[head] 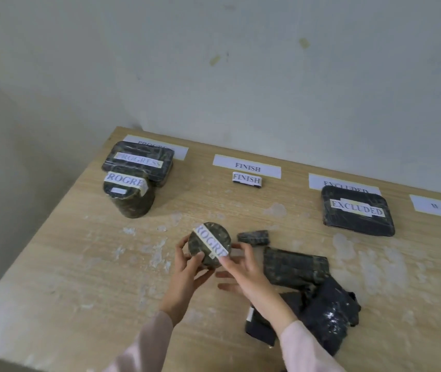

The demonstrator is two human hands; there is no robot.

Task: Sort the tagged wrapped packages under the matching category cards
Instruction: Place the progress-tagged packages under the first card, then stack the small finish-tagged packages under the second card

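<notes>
1. You've got a round package [210, 247] tagged PROGRESS held between both hands, just above the table [79, 251] near the middle. Your left hand [187, 267] cups it from 8 o'clock, and your right hand [240, 267] pinches its 4 o'clock edge, other fingers spread loose.
2. Done so far, as I read it: two packages by the PROGRESS card [157, 146] at 11 o'clock, one small package [247, 180] under the FINISH card [246, 166] at 12, and one flat package [357, 212] under the EXCLUDED card [344, 181] at 2.
3. The WAITING card [440, 208] at 3 o'clock has nothing under it that I can see.
4. Left to do: this one goes to 11 o'clock, plus the unsorted pile [299, 285] at 5 o'clock. Can't read its tags.
</notes>
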